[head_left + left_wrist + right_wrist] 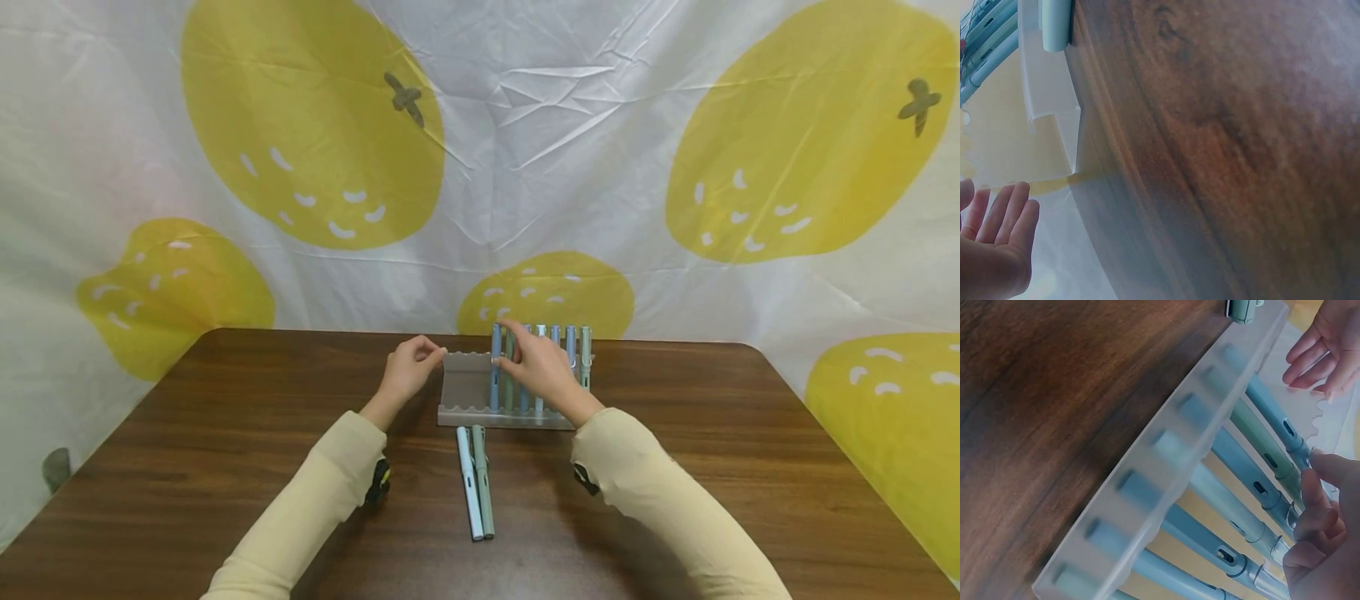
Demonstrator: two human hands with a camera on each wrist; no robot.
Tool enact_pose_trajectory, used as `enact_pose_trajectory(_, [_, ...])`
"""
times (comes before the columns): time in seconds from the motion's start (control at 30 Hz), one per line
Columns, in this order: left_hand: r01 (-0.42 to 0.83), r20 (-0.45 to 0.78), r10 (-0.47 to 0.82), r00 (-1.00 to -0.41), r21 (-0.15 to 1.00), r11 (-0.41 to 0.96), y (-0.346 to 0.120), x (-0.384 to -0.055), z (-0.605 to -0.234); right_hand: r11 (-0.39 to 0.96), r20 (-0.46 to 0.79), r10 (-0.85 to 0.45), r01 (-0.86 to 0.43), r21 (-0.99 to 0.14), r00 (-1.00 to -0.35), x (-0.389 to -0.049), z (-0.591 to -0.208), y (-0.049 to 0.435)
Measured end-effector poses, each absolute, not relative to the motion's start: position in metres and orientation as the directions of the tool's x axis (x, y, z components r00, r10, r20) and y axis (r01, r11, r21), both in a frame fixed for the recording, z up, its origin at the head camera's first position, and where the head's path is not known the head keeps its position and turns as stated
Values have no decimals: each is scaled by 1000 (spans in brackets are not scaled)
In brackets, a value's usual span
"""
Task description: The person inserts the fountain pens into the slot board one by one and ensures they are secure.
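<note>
A clear pen rack with scalloped edges stands near the table's back edge, with several blue and green pens leaning side by side in its right part. My right hand holds the leftmost blue pen, thumb at its middle and index finger by its top. In the right wrist view that blue pen lies in a notch beside a green one. At the rack's upper left corner, my left hand pinches the edge between thumb and index finger; its other fingers extend loosely.
A pale blue pen and a green pen lie side by side on the wooden table, in front of the rack. Behind the table hangs a white cloth with yellow fruit prints.
</note>
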State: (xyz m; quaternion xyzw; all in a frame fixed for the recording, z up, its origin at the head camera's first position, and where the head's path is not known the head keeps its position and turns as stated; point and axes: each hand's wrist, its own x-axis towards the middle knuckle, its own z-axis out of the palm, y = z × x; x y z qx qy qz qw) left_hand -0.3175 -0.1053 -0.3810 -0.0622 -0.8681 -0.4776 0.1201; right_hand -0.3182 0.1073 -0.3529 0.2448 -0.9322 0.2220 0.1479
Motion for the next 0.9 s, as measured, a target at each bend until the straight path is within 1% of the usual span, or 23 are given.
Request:
enact_pose_trajectory(0.53, [226, 272, -7, -962, 815, 534, -105, -316, -379, 799, 357, -372, -491, -347, -857, -319, -351, 105])
enact_pose_trajectory(0.73, [231, 276, -5, -961, 812, 536, -105, -317, -380, 788, 389, -378, -513, -341, -840, -319, -352, 106])
enact_pose_trajectory(0.9, [212, 257, -10, -966, 815, 539, -105, -317, -380, 757, 445, -381, -550, -353, -810, -317, -353, 108])
